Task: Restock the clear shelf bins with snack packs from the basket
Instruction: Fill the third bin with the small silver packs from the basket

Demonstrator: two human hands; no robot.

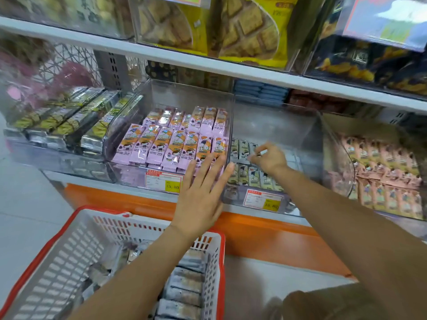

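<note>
A white basket with a red rim sits low at the front and holds several grey snack packs. A clear middle bin on the shelf holds two short rows of grey packs at its left front. My right hand is inside that bin, fingers curled and pinching a grey pack at the back row. My left hand is spread flat with straight fingers against the front of the neighbouring bin of pink packs.
A clear bin of yellow-grey packs stands at the left and a bin of peach packs at the right. Price tags hang on the bin fronts. Above, a white shelf edge carries bins of biscuit bags. An orange plinth runs below.
</note>
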